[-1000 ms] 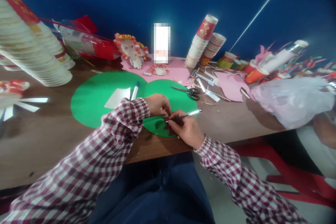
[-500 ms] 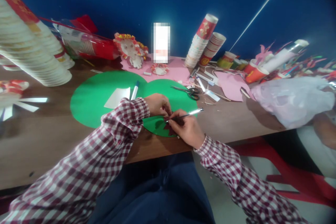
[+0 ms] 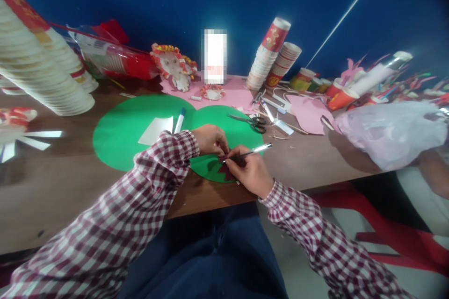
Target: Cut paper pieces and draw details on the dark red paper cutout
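Note:
My right hand [image 3: 249, 171] grips a silver pen [image 3: 250, 152], its tip pointing left over a small dark red paper shape [image 3: 226, 174]. My left hand [image 3: 210, 139] has its fingers curled and pinches that red shape down next to the pen tip. Both hands rest on the smaller green paper circle [image 3: 233, 131] near the wooden table's front edge [image 3: 87, 196]. A larger green circle [image 3: 122, 131] lies to the left, carrying a white paper piece [image 3: 156, 130] and a blue-capped marker [image 3: 180, 120].
Black scissors [image 3: 250, 122] lie just beyond my hands. Stacks of paper cups stand at the far left [image 3: 38, 70] and at the back [image 3: 271, 53]. Pink paper [image 3: 235, 93], decorated cup crafts [image 3: 174, 66], loose cups, sticks and a translucent plastic bag [image 3: 389, 133] crowd the right side.

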The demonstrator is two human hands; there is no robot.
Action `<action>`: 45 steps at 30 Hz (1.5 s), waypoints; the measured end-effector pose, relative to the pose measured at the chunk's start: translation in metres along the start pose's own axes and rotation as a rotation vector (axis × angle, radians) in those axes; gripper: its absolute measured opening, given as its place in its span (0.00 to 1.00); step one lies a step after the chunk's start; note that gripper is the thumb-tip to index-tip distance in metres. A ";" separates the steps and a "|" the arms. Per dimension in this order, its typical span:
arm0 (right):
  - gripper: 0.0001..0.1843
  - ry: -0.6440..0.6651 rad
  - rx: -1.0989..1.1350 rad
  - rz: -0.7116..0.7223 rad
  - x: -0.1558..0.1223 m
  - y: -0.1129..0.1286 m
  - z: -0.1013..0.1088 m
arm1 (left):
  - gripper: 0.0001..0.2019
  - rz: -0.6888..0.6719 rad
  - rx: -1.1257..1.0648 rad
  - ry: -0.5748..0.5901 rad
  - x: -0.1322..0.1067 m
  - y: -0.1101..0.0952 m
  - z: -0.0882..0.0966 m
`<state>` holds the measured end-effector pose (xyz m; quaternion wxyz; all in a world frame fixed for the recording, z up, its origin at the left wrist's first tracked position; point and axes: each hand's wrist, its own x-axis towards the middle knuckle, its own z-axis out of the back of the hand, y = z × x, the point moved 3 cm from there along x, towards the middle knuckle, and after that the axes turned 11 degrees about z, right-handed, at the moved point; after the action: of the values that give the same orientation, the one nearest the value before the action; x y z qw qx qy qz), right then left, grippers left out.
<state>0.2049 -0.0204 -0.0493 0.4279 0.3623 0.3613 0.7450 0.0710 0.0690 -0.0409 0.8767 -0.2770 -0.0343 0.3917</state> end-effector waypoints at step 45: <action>0.06 0.002 0.010 0.011 0.000 0.000 -0.001 | 0.06 0.029 -0.005 0.025 -0.002 -0.002 0.001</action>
<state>0.2044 -0.0204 -0.0499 0.4215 0.3659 0.3635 0.7459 0.0712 0.0669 -0.0387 0.8707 -0.2844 -0.0204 0.4007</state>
